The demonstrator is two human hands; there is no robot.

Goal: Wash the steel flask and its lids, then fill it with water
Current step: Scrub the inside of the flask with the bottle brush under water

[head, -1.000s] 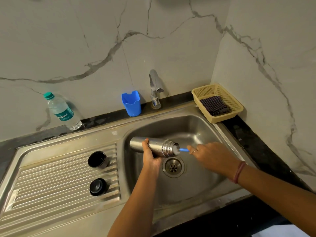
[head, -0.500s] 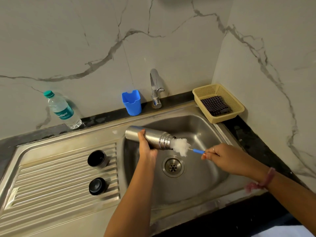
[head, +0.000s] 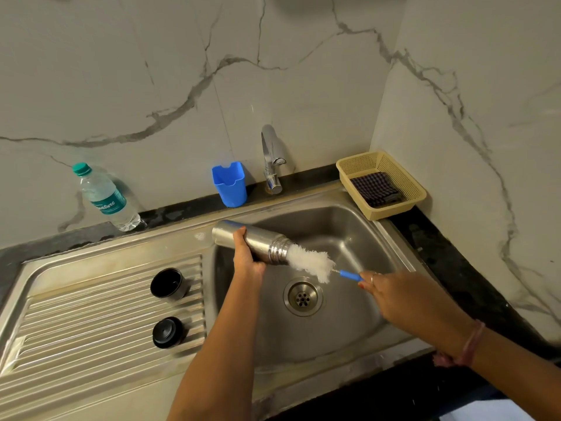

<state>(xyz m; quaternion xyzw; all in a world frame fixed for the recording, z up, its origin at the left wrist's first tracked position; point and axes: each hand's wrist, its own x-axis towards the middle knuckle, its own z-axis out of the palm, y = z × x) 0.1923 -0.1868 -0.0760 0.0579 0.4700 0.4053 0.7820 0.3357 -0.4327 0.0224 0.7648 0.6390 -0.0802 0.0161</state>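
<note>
While the flask (head: 253, 243) is gripped mid-body by the left hand (head: 247, 256) over the sink (head: 358, 238), the brush (head: 315, 264) handle is pinched by right hand (head: 394, 294) fingers; wet steel is judged stiff and slippery.

bare forearms; ring (head: 373, 276), pink wrist thread (head: 472, 344) on right
</note>
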